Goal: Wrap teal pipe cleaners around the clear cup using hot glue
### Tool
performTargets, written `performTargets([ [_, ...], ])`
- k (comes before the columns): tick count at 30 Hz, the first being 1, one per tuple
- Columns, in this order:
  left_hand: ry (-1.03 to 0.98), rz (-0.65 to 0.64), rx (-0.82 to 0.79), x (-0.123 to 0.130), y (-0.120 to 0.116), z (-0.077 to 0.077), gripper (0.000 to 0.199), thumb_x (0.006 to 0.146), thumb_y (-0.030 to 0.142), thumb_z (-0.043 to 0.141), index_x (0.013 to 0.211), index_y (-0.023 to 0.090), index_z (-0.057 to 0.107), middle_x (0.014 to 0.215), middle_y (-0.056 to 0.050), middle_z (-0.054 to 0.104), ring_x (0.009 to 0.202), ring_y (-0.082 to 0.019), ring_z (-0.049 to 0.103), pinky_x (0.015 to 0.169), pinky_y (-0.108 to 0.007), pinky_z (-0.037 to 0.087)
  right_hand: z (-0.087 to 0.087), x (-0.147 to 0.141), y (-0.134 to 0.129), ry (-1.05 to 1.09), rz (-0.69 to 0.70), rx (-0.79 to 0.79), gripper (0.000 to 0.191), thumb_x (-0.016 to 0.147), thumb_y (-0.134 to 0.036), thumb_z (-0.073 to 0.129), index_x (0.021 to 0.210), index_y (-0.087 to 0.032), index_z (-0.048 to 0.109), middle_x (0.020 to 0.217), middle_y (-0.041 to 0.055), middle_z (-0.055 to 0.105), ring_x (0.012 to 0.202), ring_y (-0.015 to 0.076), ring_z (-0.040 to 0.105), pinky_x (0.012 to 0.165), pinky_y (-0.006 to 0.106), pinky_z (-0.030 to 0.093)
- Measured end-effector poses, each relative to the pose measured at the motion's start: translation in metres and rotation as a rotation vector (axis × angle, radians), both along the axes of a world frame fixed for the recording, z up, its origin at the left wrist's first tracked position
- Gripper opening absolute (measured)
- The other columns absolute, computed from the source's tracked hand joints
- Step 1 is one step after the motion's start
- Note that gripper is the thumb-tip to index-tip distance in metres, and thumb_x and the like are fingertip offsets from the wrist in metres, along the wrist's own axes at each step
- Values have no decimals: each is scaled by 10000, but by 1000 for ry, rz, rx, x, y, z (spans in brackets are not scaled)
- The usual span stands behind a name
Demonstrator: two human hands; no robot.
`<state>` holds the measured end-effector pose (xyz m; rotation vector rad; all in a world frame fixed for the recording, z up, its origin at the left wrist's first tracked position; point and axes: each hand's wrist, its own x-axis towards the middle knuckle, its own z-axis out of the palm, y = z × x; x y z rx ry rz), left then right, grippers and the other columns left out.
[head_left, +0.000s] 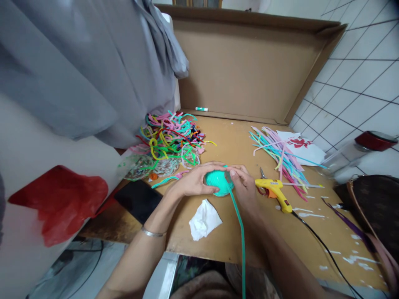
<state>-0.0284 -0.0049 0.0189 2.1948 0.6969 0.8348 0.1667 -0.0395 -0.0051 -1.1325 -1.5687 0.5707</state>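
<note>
A round turquoise coil (215,181), apparently wound from pipe cleaner, is held above the table between my hands. My left hand (199,179) curves around its left side, thumb below and fingers over the top. At its right edge, my right hand (242,182) pinches with thumb and fingertips where the loose strand leaves the coil. That turquoise strand (241,232) hangs down past the table edge toward my lap. A crumpled white tissue (205,220) lies just below the coil. Beside my right hand rests a yellow hot glue gun (276,193) with its cord trailing right.
A tangled heap of colourful pipe cleaners (171,137) and clear plastic pieces sits left. Straight pipe cleaners (280,153) lie right, near a clear bottle (349,153) and brown bag (370,207). A black tablet (141,201) lies left. A cardboard panel (249,66) stands behind.
</note>
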Motion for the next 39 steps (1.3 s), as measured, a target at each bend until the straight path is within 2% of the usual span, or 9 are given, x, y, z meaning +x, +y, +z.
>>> performTargets([
  [5, -1, 8, 17, 2, 0, -3, 589, 725, 283, 755, 1288, 241, 588, 1421, -133, 568, 1331, -320, 529, 1110, -516, 412, 0, -1, 0, 47, -14, -18, 304, 956, -390, 486, 946, -212, 732, 980, 81, 657, 973, 214, 631, 829, 351, 531],
  [13, 37, 48, 22, 4, -5, 1, 563, 737, 297, 722, 1262, 188, 549, 1403, -149, 560, 1304, -312, 542, 1108, -484, 422, 2, 1, 0, 148, 33, -107, 379, 925, -498, 517, 1036, -203, 727, 1073, 94, 687, 1059, 232, 631, 921, 379, 514],
  [18, 36, 82, 2, 10, -4, -4, 792, 587, 418, 884, 1253, 198, 518, 1405, -159, 545, 1292, -332, 542, 1097, -495, 425, 2, 4, -1, 142, 13, -89, 350, 941, -455, 494, 1098, -212, 690, 1112, 87, 690, 1086, 226, 633, 939, 369, 512],
  [21, 36, 136, 20, 14, -3, -10, 857, 533, 410, 914, 1254, 213, 495, 1416, -158, 529, 1308, -345, 520, 1108, -514, 404, -2, 11, -2, 63, -75, -13, 279, 929, -390, 511, 1080, -222, 675, 1098, 81, 696, 1063, 227, 638, 926, 394, 513],
  [24, 21, 173, 24, 17, -3, -14, 821, 558, 371, 902, 1242, 213, 477, 1411, -161, 524, 1303, -338, 518, 1108, -511, 399, -7, 20, -2, -71, -170, 69, 215, 878, -299, 545, 1040, -226, 666, 1051, 76, 703, 1024, 244, 640, 903, 428, 501],
  [27, 6, 188, 17, 18, -3, -16, 762, 592, 329, 870, 1232, 215, 471, 1403, -156, 525, 1290, -332, 528, 1097, -502, 411, -8, 25, -2, -188, -208, 108, 198, 830, -223, 553, 995, -228, 663, 971, 63, 703, 932, 243, 645, 839, 416, 489],
  [32, 20, 206, 32, 18, -3, -15, 738, 595, 262, 832, 1236, 214, 470, 1421, -148, 495, 1314, -341, 505, 1103, -516, 403, -4, 21, -8, -415, -158, 216, 134, 868, -210, 549, 949, -236, 652, 905, 33, 689, 897, 223, 619, 802, 372, 418],
  [36, 54, 204, 68, 15, -3, -14, 766, 595, 335, 866, 1247, 223, 481, 1448, -149, 469, 1386, -356, 428, 1136, -524, 362, 1, 13, -15, -445, -108, 298, 103, 918, -235, 542, 888, -238, 640, 844, 15, 683, 835, 196, 613, 779, 361, 399],
  [39, 49, 201, 72, 15, -3, -14, 783, 600, 391, 871, 1257, 219, 482, 1428, -151, 477, 1366, -347, 446, 1129, -505, 373, 2, 8, -20, -470, -52, 341, 127, 936, -228, 528, 916, -234, 654, 852, 25, 689, 833, 190, 616, 780, 363, 406],
])
